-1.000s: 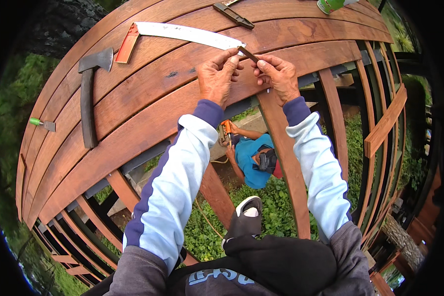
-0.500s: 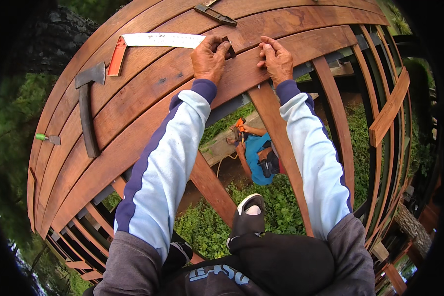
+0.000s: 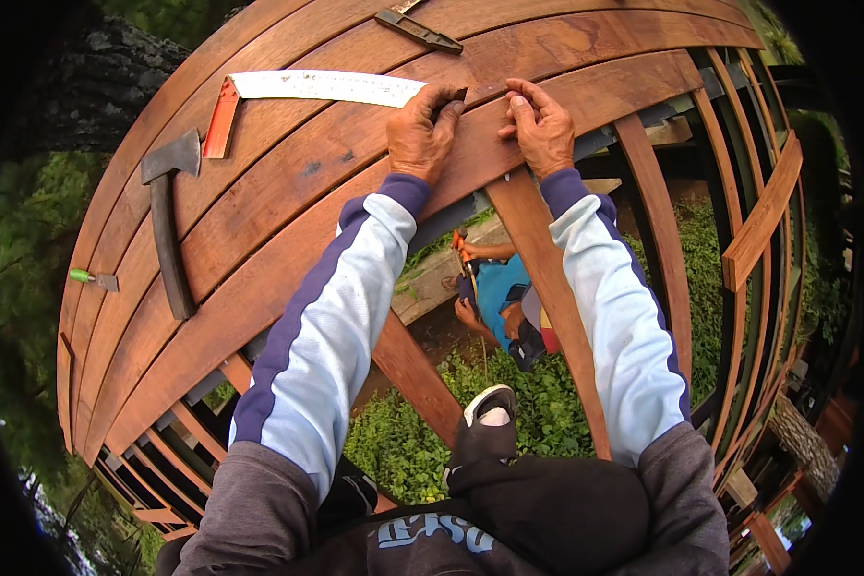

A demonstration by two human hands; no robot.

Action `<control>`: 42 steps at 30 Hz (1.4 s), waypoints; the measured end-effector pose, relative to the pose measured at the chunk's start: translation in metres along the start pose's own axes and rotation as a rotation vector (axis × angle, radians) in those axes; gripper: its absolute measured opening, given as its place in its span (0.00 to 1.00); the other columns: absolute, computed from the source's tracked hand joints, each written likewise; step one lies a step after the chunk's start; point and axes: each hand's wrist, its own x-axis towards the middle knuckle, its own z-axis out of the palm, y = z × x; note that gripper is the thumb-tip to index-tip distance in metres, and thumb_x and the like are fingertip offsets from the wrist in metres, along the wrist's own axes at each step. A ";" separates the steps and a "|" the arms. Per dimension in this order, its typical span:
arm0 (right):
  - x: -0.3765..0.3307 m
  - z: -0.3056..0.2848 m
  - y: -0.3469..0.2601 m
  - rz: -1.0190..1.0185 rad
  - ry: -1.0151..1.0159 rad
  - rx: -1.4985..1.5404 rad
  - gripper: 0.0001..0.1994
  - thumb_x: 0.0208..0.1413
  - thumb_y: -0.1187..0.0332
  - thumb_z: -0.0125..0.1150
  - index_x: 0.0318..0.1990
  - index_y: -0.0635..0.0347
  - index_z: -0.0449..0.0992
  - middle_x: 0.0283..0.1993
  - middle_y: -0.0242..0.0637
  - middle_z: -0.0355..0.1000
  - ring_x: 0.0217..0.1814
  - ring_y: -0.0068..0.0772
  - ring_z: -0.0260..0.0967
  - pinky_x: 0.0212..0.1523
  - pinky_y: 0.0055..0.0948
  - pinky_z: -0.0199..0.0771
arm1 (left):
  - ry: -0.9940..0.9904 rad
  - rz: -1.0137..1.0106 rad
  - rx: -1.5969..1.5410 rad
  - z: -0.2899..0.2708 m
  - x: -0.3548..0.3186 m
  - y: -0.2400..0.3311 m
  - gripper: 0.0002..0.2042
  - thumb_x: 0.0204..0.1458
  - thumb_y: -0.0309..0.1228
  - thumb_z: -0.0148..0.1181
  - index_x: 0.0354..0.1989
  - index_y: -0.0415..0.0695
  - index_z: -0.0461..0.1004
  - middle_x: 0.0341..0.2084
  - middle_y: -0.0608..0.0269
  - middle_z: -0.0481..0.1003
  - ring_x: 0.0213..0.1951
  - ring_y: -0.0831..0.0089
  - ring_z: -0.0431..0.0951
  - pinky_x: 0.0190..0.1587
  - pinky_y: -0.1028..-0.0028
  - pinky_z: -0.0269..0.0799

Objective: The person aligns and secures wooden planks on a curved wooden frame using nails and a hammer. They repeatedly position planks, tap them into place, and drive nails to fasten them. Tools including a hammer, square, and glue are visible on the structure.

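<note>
My left hand (image 3: 421, 134) is closed over the wooden deck boards (image 3: 355, 142), pinching a small dark flat piece (image 3: 460, 95) between thumb and forefinger. Just right of it, my right hand (image 3: 541, 128) has its thumb and fingers drawn together above the front board; whatever they hold, if anything, is too small to make out. A carpenter's square with a white blade (image 3: 326, 85) and red handle lies left of my left hand, the blade's end close to the knuckles.
An axe (image 3: 169, 235) and a green-handled scraper (image 3: 93, 279) lie on the left boards. A dark metal tool (image 3: 419, 31) rests at the far side. Open joists (image 3: 653, 206) drop to plants below, where a person in blue (image 3: 499, 298) holds an orange tool. A loose plank (image 3: 763, 216) crosses the right joists.
The dark piece in my left hand has turned and shows thinner. Both hands shift slightly. The person below has leaned and moved a little nearer the joist.
</note>
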 end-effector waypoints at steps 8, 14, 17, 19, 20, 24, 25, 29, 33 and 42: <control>-0.001 0.000 -0.001 0.011 -0.009 0.006 0.14 0.63 0.70 0.56 0.53 0.66 0.77 0.32 0.32 0.73 0.26 0.20 0.74 0.27 0.21 0.80 | -0.053 0.044 0.056 0.001 0.001 0.000 0.08 0.53 0.26 0.66 0.41 0.42 0.78 0.34 0.62 0.82 0.37 0.75 0.82 0.42 0.75 0.77; -0.001 0.000 -0.001 0.012 -0.007 -0.015 0.13 0.63 0.70 0.56 0.52 0.66 0.77 0.32 0.32 0.73 0.27 0.21 0.74 0.27 0.21 0.80 | -0.017 0.033 0.056 0.002 0.001 -0.001 0.08 0.53 0.28 0.66 0.41 0.44 0.78 0.33 0.62 0.82 0.34 0.75 0.82 0.39 0.75 0.76; -0.001 0.000 0.000 0.012 -0.003 -0.014 0.13 0.63 0.70 0.56 0.52 0.66 0.77 0.32 0.32 0.73 0.27 0.21 0.74 0.27 0.21 0.80 | -0.027 0.047 0.057 0.001 0.000 -0.002 0.08 0.53 0.28 0.66 0.42 0.44 0.78 0.32 0.62 0.82 0.34 0.74 0.82 0.39 0.74 0.76; -0.001 0.000 0.000 0.014 0.002 -0.018 0.13 0.63 0.70 0.56 0.52 0.66 0.77 0.32 0.32 0.73 0.26 0.21 0.74 0.27 0.21 0.80 | -0.044 0.038 0.074 0.001 0.001 -0.002 0.09 0.53 0.28 0.66 0.42 0.44 0.78 0.33 0.62 0.82 0.35 0.73 0.82 0.39 0.74 0.76; -0.001 0.000 0.000 0.017 0.003 -0.021 0.13 0.63 0.70 0.56 0.52 0.65 0.77 0.32 0.32 0.73 0.26 0.21 0.74 0.27 0.21 0.80 | -0.038 0.050 0.083 0.002 0.001 -0.003 0.09 0.53 0.28 0.66 0.42 0.44 0.78 0.33 0.62 0.82 0.35 0.73 0.82 0.39 0.74 0.77; -0.001 0.001 -0.002 0.031 0.007 -0.012 0.14 0.63 0.71 0.55 0.53 0.66 0.77 0.35 0.33 0.73 0.28 0.20 0.74 0.27 0.21 0.81 | -0.033 0.068 0.081 0.004 0.002 -0.005 0.08 0.53 0.27 0.65 0.41 0.44 0.77 0.33 0.61 0.82 0.35 0.71 0.83 0.39 0.73 0.77; -0.001 0.000 -0.003 0.044 0.013 0.006 0.14 0.64 0.71 0.55 0.53 0.67 0.76 0.36 0.34 0.74 0.29 0.20 0.73 0.27 0.21 0.81 | -0.038 0.059 0.071 0.005 0.003 -0.005 0.08 0.53 0.27 0.65 0.41 0.44 0.77 0.33 0.60 0.82 0.35 0.71 0.83 0.39 0.73 0.77; -0.008 0.000 -0.008 0.081 0.009 0.061 0.14 0.64 0.73 0.54 0.54 0.70 0.75 0.40 0.35 0.75 0.34 0.19 0.72 0.30 0.20 0.82 | -0.019 0.126 0.151 0.005 0.002 -0.005 0.08 0.54 0.29 0.65 0.41 0.45 0.77 0.32 0.58 0.81 0.35 0.66 0.83 0.38 0.70 0.77; -0.018 0.000 -0.009 0.042 -0.001 0.020 0.14 0.65 0.74 0.52 0.54 0.71 0.74 0.43 0.37 0.75 0.36 0.18 0.71 0.33 0.20 0.82 | 0.008 0.164 0.181 0.006 0.003 -0.005 0.08 0.53 0.29 0.65 0.41 0.45 0.77 0.33 0.55 0.81 0.35 0.60 0.82 0.37 0.67 0.77; -0.035 -0.004 -0.008 0.037 0.038 0.021 0.13 0.65 0.75 0.51 0.53 0.71 0.75 0.42 0.36 0.75 0.34 0.17 0.70 0.32 0.19 0.79 | -0.015 0.196 0.229 0.006 0.003 -0.004 0.07 0.53 0.28 0.64 0.40 0.44 0.78 0.34 0.55 0.80 0.38 0.56 0.80 0.40 0.67 0.75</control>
